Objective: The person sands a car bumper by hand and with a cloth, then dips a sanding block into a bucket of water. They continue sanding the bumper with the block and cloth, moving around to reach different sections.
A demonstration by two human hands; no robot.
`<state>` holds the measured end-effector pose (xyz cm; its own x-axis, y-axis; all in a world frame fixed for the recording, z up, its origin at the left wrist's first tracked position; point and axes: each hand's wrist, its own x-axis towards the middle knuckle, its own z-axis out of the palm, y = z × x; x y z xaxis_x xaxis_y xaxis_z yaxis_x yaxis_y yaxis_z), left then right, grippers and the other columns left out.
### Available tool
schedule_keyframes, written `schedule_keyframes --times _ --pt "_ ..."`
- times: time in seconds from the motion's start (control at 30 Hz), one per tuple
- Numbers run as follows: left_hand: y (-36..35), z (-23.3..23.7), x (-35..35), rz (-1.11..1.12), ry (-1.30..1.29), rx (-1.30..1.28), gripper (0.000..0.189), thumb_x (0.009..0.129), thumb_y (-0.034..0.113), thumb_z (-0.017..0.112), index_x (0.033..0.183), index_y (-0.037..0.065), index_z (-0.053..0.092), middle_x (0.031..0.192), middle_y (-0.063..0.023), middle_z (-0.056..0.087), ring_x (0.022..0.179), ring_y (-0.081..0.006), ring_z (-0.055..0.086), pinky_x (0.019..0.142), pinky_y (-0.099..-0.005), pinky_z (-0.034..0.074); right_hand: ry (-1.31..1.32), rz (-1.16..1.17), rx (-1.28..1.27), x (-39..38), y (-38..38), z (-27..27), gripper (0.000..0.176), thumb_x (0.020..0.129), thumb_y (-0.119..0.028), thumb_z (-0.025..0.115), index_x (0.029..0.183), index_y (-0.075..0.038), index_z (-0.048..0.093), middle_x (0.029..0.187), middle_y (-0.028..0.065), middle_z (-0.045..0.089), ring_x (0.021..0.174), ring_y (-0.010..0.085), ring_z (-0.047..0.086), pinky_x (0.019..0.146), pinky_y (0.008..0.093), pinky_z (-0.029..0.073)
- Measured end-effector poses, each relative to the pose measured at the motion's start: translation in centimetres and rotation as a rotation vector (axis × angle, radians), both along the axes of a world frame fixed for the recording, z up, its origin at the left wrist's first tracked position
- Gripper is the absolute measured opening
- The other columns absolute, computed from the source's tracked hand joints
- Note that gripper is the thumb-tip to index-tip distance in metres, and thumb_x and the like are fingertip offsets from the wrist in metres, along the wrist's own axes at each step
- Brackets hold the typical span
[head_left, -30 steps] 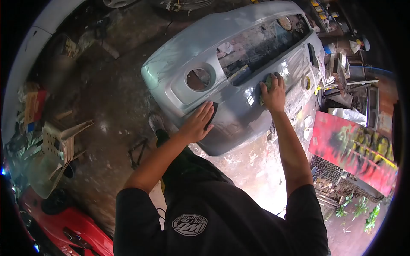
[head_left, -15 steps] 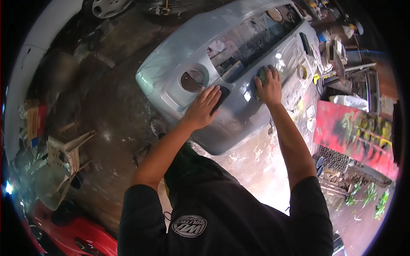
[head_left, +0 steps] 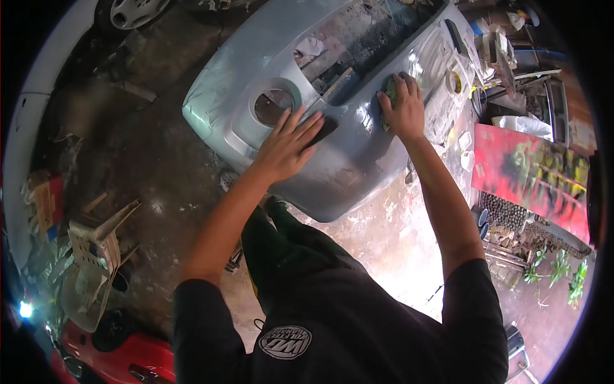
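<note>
the left hand (head_left: 284, 146) lies flat, fingers spread apart, pressing a dark sanding sheet (head_left: 325, 128) onto the grey bumper (head_left: 345, 173), just beside its round opening (head_left: 272, 106). further up, the right hand (head_left: 403, 114) curls over a green pad (head_left: 389, 96) (mostly hidden under the fingers) against the same panel. a tape roll (head_left: 455, 82) sits beyond.

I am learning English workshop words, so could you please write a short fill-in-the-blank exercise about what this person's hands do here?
1. The left hand presses a dark sheet flat on the grey car ____.
2. The pad under the right hand is ____ in colour.
3. The opening beside the left hand is ____ in shape.
Missing words: bumper; green; round.
</note>
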<state>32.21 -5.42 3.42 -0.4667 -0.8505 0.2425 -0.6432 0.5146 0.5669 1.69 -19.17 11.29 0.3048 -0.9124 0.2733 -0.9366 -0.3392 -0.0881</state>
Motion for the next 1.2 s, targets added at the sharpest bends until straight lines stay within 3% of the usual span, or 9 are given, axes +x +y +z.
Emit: schedule_keyframes --times 0.1,0.27,0.47,0.57,0.67,0.77,0.97,1.1,1.2 --pt "-2.7 0.7 -2.3 0.061 -0.032 -0.052 0.063 0.106 0.034 0.052 0.163 0.013 0.039 0.173 -0.0026 0.031 0.161 -0.0359 0.021 0.130 -0.0564 0.017 0.023 0.000 -0.001 -0.1 0.0 0.2 0.061 0.093 -0.041 0.071 0.140 -0.004 0.061 0.148 0.0233 0.054 0.141 0.0432 0.047 0.120 0.0502 0.037" --pt "2.2 -0.1 0.4 0.092 -0.191 -0.030 0.064 0.105 0.035 0.056 0.162 0.011 0.040 0.173 -0.0027 0.031 0.160 -0.0333 0.023 0.129 -0.0574 0.018 0.018 -0.019 -0.013 -0.2 -0.1 -0.2 0.061 0.093 -0.042 0.071 0.140 -0.005 0.061 0.149 0.0207 0.055 0.142 0.0420 0.047 0.120 0.0500 0.037" --pt "-4.1 1.6 -1.5 0.140 -0.156 -0.117 0.069 0.103 0.035 0.060 0.164 0.012 0.038 0.173 -0.0035 0.030 0.159 -0.0356 0.024 0.129 -0.0577 0.020 -0.009 -0.031 -0.005 -0.1 0.1 -0.1 0.061 0.092 -0.042 0.071 0.142 -0.008 0.060 0.151 0.0186 0.053 0.144 0.0415 0.045 0.121 0.0513 0.036" --pt "-3.3 1.1 0.1 0.042 -0.184 -0.095 0.070 0.102 0.036 0.062 0.164 0.012 0.037 0.173 -0.0043 0.030 0.159 -0.0365 0.025 0.128 -0.0581 0.021 -0.009 -0.023 -0.001 -0.4 0.0 -0.3 0.061 0.092 -0.042 0.071 0.142 -0.009 0.059 0.152 0.0181 0.053 0.144 0.0417 0.045 0.121 0.0515 0.036" --pt "0.6 -0.3 2.9 0.047 -0.265 -0.043 0.070 0.103 0.036 0.061 0.163 0.011 0.037 0.173 -0.0050 0.031 0.158 -0.0360 0.025 0.128 -0.0581 0.021 -0.016 -0.033 -0.017 -0.3 -0.1 -0.1 0.061 0.092 -0.042 0.071 0.142 -0.009 0.060 0.151 0.0180 0.053 0.144 0.0421 0.045 0.121 0.0515 0.036" --pt "-1.9 1.2 2.1 0.079 -0.272 -0.103 0.069 0.104 0.039 0.059 0.163 0.011 0.038 0.173 -0.0040 0.031 0.159 -0.0358 0.024 0.128 -0.0585 0.020 -0.026 -0.032 -0.014 0.0 0.2 -0.1 0.061 0.091 -0.041 0.071 0.143 -0.009 0.060 0.151 0.0178 0.053 0.144 0.0422 0.045 0.121 0.0515 0.035" --pt "-8.2 1.6 2.2 0.444 -0.451 -0.207 0.067 0.107 0.045 0.052 0.163 0.011 0.040 0.172 -0.0022 0.033 0.160 -0.0364 0.024 0.129 -0.0578 0.019 -0.018 -0.037 -0.024 -0.3 0.2 -0.2 0.061 0.091 -0.040 0.071 0.143 -0.010 0.059 0.151 0.0172 0.054 0.145 0.0423 0.044 0.121 0.0514 0.035" --pt "-6.1 0.4 -2.6 0.489 -0.274 -0.076 0.069 0.105 0.043 0.055 0.163 0.008 0.039 0.171 -0.0076 0.035 0.159 -0.0369 0.026 0.129 -0.0574 0.017 -0.032 -0.046 -0.012 0.2 0.1 0.1 0.060 0.091 -0.041 0.071 0.141 -0.010 0.060 0.151 0.0172 0.054 0.145 0.0422 0.044 0.122 0.0517 0.035" --pt "-3.6 0.7 -3.9 0.366 -0.229 -0.069 0.072 0.103 0.043 0.057 0.160 0.003 0.040 0.171 -0.0119 0.034 0.155 -0.0368 0.032 0.130 -0.0556 0.018 -0.028 -0.055 -0.004 0.1 0.2 0.2 0.059 0.092 -0.041 0.071 0.141 -0.010 0.060 0.151 0.0170 0.054 0.145 0.0420 0.044 0.122 0.0523 0.034"
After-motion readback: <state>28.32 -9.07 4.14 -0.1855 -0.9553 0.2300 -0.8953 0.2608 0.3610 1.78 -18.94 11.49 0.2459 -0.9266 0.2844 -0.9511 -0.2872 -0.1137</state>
